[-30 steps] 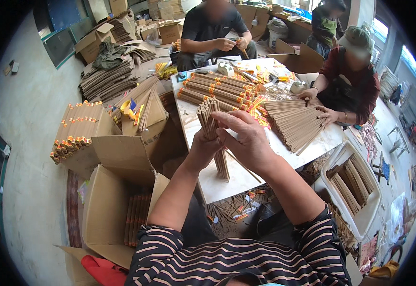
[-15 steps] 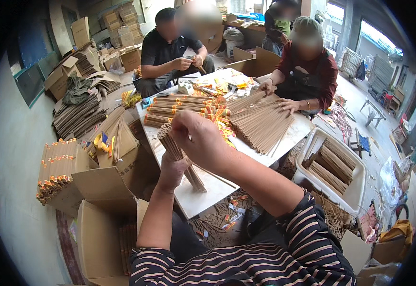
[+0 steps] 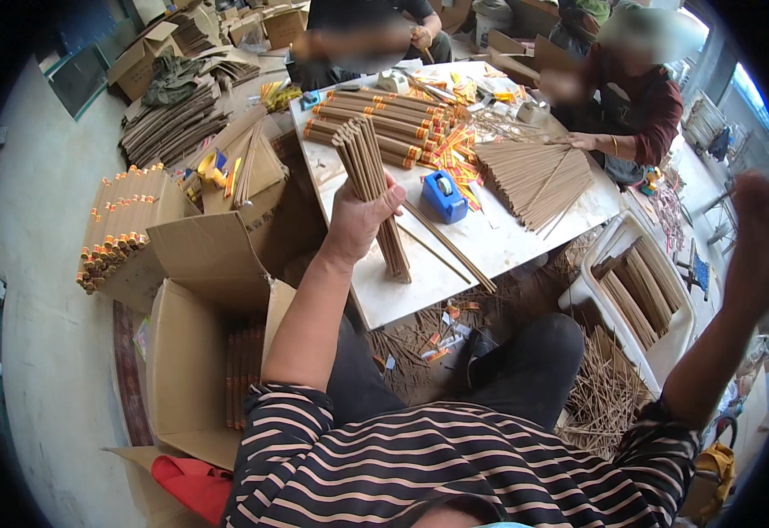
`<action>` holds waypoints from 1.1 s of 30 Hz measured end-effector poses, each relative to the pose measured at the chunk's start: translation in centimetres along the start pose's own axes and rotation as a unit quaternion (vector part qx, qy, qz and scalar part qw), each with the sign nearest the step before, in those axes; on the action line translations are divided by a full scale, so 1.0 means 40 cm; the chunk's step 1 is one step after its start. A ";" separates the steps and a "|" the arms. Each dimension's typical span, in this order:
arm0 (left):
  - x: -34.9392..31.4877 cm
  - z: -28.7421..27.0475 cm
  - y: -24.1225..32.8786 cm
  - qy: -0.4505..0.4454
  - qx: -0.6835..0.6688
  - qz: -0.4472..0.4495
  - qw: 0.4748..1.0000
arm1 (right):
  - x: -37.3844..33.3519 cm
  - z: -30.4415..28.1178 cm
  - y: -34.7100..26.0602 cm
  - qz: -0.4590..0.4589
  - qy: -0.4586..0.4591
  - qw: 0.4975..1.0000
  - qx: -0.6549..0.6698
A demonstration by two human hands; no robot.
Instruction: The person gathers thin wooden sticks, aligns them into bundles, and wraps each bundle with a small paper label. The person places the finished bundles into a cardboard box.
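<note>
The left hand (image 3: pixel 362 220), clamped around a tilted bundle of brown incense sticks (image 3: pixel 364 163) over the white table (image 3: pixel 380 304), now supports it alone; the blurred right hand (image 3: pixel 758 195) has swung far right, its grip unclear.

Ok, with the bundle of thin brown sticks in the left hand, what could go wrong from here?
The tilted bundle of thin brown sticks is gripped by the left hand alone, with no band visible; sticks might slide out if that grip slackens. The right hand is raised far off to the right, so it could be slow to catch them. Loose brown sticks overhang the near edge of the white table; a bump might knock them off.
</note>
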State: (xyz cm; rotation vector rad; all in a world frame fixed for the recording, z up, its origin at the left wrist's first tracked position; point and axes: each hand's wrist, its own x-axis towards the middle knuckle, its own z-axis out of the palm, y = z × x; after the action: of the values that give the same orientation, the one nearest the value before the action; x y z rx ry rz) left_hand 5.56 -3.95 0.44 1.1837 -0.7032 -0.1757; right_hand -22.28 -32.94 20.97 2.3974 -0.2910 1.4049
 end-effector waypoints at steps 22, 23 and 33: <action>0.009 0.023 0.048 0.126 -0.122 0.003 0.985 | -0.270 0.391 -0.496 0.102 -0.393 0.713 0.572; 0.006 0.036 0.052 0.116 -0.158 -0.018 0.980 | -0.289 0.416 -0.527 0.108 -0.404 0.685 0.596; -0.052 -0.008 -0.030 0.086 -0.389 -0.207 0.894 | -0.365 0.383 -0.618 0.331 -0.594 0.075 0.729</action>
State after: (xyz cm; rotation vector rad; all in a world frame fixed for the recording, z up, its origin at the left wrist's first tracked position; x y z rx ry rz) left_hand 4.42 -3.18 -1.56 0.5423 -0.1621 -0.6407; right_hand -8.62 -16.21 -3.38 -0.9554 0.0629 0.7072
